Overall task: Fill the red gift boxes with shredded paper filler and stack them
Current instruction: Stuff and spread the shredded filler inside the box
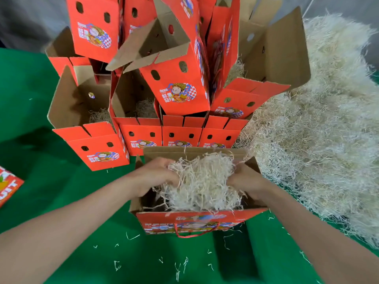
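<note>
- Hands first: the left hand point(155, 177) and the right hand point(246, 181) each have their fingers curled into one wad of shredded paper filler point(203, 181). They grip it from its nine o'clock and three o'clock sides.
- That wad sits in the mouth of the nearest open box point(184, 221), part of it below the rim and part puffed above it.
- The box stands on the green cloth point(61, 201) at six o'clock, straight in front of the person, with its flaps up.
- A red rope handle point(194, 234) hangs down the box's near face.
- At twelve o'clock, just behind this box, rises a stack of red gift boxes point(180, 93), flaps open, with the upper ones tilted. Two boxes in the lower left show a little filler inside.
- At three o'clock a big loose heap of filler point(317, 140) lies on the cloth, reaching up against the stack's right side.
- Stray strands point(178, 267) are scattered over the cloth at six o'clock, between the two forearms.
- At nine o'clock, at the very edge, lies the corner of a flat red carton point(8, 185), well apart from the rest.
</note>
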